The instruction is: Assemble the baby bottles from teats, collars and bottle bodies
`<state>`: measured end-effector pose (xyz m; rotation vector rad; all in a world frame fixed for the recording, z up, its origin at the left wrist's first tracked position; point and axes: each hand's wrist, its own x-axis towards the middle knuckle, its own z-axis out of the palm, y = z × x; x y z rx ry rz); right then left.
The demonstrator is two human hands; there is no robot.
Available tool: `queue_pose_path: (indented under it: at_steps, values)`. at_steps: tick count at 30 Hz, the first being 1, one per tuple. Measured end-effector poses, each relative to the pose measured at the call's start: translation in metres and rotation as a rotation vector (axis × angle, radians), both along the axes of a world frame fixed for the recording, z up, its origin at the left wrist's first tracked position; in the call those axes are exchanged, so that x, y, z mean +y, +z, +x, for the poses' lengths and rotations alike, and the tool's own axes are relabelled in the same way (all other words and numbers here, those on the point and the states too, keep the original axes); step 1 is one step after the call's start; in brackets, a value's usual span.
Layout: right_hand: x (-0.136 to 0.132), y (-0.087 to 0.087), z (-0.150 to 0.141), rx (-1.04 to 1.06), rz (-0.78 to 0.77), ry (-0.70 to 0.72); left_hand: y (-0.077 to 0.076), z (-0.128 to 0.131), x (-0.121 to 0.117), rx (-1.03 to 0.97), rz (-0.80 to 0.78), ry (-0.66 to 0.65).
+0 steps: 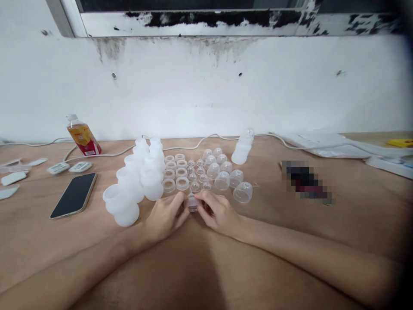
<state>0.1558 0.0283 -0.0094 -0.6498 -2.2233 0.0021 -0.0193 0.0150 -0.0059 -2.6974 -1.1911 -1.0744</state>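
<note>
My left hand (166,216) and my right hand (217,213) meet at the middle of the wooden table (290,241). Together they pinch one small clear plastic piece (192,202) between their fingertips. Just beyond the hands lie rows of clear plastic rings (176,172), small clear nipple-like parts (195,174) and clear domed caps (226,174). To the left of the rings stand two rows of white milky bottles (138,181). One assembled bottle (242,146) lies tilted at the back right of the group.
A black phone (74,194) lies face up at the left. Behind it a drink bottle with a red label (82,135) leans near the wall. White cables (200,141), small white tags (69,167) and white sheets (325,142) lie along the back.
</note>
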Motion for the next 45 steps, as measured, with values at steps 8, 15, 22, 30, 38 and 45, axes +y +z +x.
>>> queue_pose_path:
  at_steps: [8, 15, 22, 30, 38, 45]
  values:
    - [0.0005, 0.0021, 0.0004, -0.009, -0.106, -0.023, 0.0011, -0.0019, -0.0001, -0.068, -0.260, 0.034]
    - [0.0014, -0.0010, -0.0011, -0.028, -0.115, -0.026, 0.0017, 0.0006, 0.0017, -0.078, -0.301, 0.045]
    - [0.0021, -0.0010, -0.0015, -0.044, -0.155, -0.029, 0.0024, 0.0029, 0.0018, -0.024, -0.303, 0.034]
    - [0.0020, 0.0008, -0.0013, -0.077, -0.226, -0.031, -0.0003, 0.0021, 0.0022, 0.007, -0.299, 0.054]
    - [0.0042, 0.0026, -0.0019, -0.061, -0.254, -0.035, -0.0007, 0.0042, 0.0034, 0.027, -0.296, 0.068]
    - [0.0033, 0.0016, -0.0007, -0.130, -0.110, -0.024, 0.0016, 0.0058, 0.0016, 0.055, -0.328, 0.090]
